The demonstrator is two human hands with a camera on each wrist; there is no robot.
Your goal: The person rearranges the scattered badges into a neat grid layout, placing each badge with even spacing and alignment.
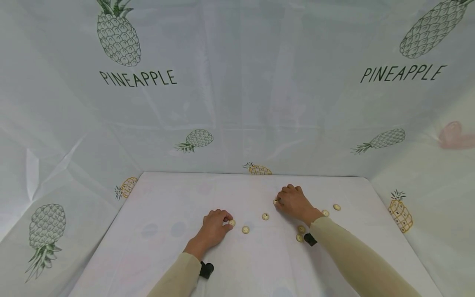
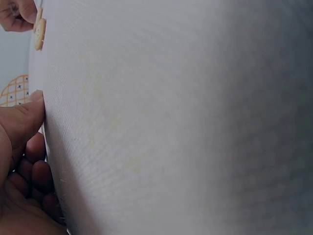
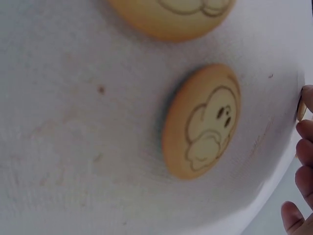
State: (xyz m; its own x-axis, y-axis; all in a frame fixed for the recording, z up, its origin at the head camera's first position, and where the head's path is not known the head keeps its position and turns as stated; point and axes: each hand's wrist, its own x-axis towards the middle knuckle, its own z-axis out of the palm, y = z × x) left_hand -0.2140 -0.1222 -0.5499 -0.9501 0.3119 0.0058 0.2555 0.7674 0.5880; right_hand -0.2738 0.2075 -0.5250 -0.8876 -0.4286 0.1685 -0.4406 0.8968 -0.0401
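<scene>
Small round biscuits with line drawings on their tops lie on the white cloth. My left hand [image 1: 212,229] pinches one biscuit [image 1: 231,222] by its edge between thumb and forefinger, at the cloth. Farther back, my right hand [image 1: 294,203] holds another biscuit [image 1: 275,201] at its fingertips, low over the cloth; its edge shows by the fingers [image 3: 305,147] in the right wrist view. Between the hands are a biscuit [image 1: 245,229] close to the left fingertips and another biscuit [image 1: 265,216] nearer the right hand. The left wrist view hides the pinched biscuit behind the thumb [image 2: 24,117].
Two biscuits [image 1: 301,229] nearly touch beside the right wrist camera [image 1: 310,239]. Beyond the right forearm lie one biscuit [image 1: 325,213] and another biscuit [image 1: 337,207]. The table [image 1: 167,181] is bordered at back and sides by a pineapple-print sheet [image 1: 237,103].
</scene>
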